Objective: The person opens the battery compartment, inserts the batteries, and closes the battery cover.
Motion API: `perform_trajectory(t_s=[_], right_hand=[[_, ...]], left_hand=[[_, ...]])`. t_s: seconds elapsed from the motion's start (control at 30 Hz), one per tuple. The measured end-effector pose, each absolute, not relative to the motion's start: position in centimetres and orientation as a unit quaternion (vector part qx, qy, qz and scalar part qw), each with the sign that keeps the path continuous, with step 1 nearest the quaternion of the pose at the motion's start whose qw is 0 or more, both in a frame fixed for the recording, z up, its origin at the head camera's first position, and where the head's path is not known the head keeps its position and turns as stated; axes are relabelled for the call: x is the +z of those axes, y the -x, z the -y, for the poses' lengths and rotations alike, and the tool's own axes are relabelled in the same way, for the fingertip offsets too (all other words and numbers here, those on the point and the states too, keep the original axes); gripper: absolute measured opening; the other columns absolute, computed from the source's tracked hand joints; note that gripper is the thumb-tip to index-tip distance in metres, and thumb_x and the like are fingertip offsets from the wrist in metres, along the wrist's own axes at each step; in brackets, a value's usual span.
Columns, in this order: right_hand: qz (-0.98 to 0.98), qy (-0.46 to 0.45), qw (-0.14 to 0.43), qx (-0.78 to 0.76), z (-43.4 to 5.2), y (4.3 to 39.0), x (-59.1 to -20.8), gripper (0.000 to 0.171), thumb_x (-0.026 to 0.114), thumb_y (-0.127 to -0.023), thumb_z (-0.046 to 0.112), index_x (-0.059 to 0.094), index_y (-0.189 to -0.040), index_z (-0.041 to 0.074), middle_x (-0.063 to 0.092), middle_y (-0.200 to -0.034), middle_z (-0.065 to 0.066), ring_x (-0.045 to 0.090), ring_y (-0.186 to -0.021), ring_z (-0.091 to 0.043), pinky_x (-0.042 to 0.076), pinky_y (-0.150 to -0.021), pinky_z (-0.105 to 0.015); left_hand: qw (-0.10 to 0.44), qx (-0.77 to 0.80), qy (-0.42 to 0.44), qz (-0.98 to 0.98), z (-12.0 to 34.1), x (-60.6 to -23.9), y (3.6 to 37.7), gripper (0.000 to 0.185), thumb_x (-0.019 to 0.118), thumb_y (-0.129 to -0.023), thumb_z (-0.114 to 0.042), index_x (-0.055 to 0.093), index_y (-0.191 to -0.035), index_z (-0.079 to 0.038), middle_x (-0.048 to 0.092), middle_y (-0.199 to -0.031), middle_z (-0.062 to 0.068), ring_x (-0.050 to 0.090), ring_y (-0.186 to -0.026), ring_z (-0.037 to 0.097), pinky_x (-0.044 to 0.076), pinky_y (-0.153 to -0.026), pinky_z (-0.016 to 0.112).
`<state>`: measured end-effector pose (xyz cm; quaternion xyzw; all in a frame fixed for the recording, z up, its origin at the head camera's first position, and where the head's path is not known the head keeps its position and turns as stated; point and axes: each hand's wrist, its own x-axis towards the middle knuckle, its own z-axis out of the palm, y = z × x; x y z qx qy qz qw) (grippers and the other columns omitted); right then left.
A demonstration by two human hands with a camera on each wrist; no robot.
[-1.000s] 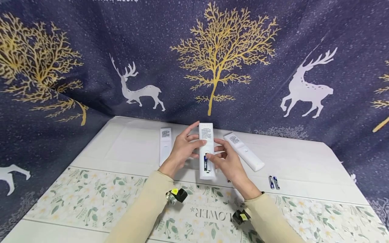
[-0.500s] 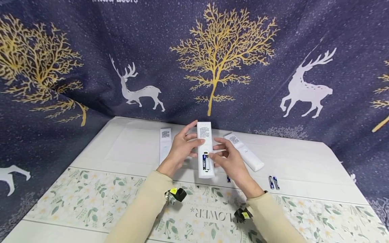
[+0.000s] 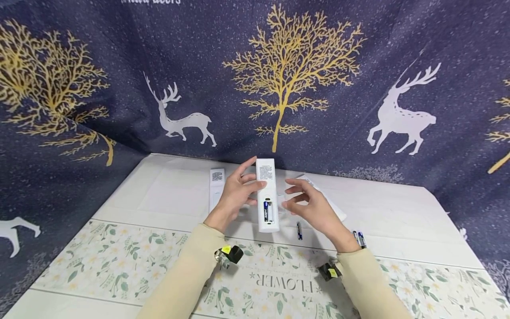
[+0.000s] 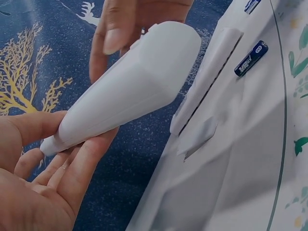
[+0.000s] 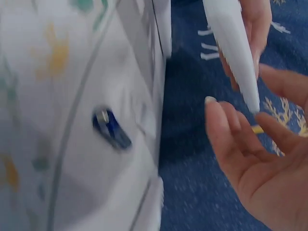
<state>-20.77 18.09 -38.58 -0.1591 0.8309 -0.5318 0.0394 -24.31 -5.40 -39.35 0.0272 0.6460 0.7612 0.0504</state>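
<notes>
My left hand (image 3: 236, 192) grips a white remote control (image 3: 264, 190) upright above the table, its back toward the head view. The battery compartment is uncovered, and a blue battery (image 3: 266, 212) lies in its left side. In the left wrist view the thumb and fingers hold the narrow far end of the remote. Just right of the remote is my right hand (image 3: 312, 208), apart from it, with fingers bent loosely around nothing. Below it a single loose battery (image 3: 299, 231) lies on the table. A small white piece (image 4: 198, 137) rests on the tabletop in the left wrist view.
A second white remote (image 3: 217, 186) lies behind the left hand. Another remote (image 3: 338, 212) is partly covered by the right hand. Two batteries (image 3: 361, 239) lie by the right wrist, one partly hidden. A dark printed cloth (image 3: 255, 79) hangs behind the table.
My right hand has come off the remote's battery compartment and moved right. The left hand and remote have shifted slightly left, and the loose battery below is now in full view.
</notes>
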Motion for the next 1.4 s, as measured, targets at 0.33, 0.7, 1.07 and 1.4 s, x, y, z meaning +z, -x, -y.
perform_trajectory(t_s=[0.33, 0.7, 1.07, 1.4], right_hand=[[-0.903, 0.207, 0.070, -0.370, -20.6, 21.5, -38.2, 0.055, 0.084, -0.091, 0.007, 0.061, -0.141, -0.002, 0.070, -0.114, -0.018, 0.070, -0.098, -0.026, 0.059, -0.085, -0.042], [-0.924, 0.204, 0.119, -0.300, -21.0, 21.4, -38.4, 0.041, 0.087, -0.085, 0.005, 0.070, -0.122, -0.003, 0.069, -0.099, -0.009, 0.065, -0.087, -0.021, 0.057, -0.078, -0.037], [-0.923, 0.198, 0.182, -0.276, -21.5, 21.2, -39.0, 0.043, 0.091, -0.074, 0.004, 0.072, -0.112, 0.007, 0.067, -0.095, -0.003, 0.061, -0.086, -0.018, 0.056, -0.081, -0.039], [-0.924, 0.215, 0.178, -0.262, -21.5, 21.4, -40.2, 0.044, 0.096, -0.071, 0.008, 0.072, -0.108, 0.012, 0.064, -0.096, -0.003, 0.058, -0.089, -0.019, 0.055, -0.081, -0.039]], left_hand=[[0.045, 0.762, -0.031, -0.645, 5.7, -39.3, 24.3, 0.082, 0.077, -0.094, 0.002, 0.046, -0.163, -0.030, 0.070, -0.128, 0.016, 0.071, -0.079, 0.022, 0.060, -0.052, 0.030], [0.044, 0.761, -0.025, -0.647, 5.7, -39.1, 24.3, 0.080, 0.077, -0.094, 0.002, 0.049, -0.160, -0.033, 0.070, -0.128, 0.014, 0.071, -0.081, 0.022, 0.062, -0.053, 0.031], [0.045, 0.760, -0.029, -0.648, 5.8, -39.0, 24.3, 0.081, 0.077, -0.094, 0.002, 0.047, -0.162, -0.033, 0.069, -0.129, 0.016, 0.071, -0.084, 0.026, 0.061, -0.053, 0.030], [0.040, 0.757, -0.022, -0.651, 5.8, -39.0, 24.3, 0.081, 0.077, -0.094, 0.001, 0.048, -0.161, -0.033, 0.070, -0.129, 0.014, 0.072, -0.081, 0.023, 0.061, -0.051, 0.031]])
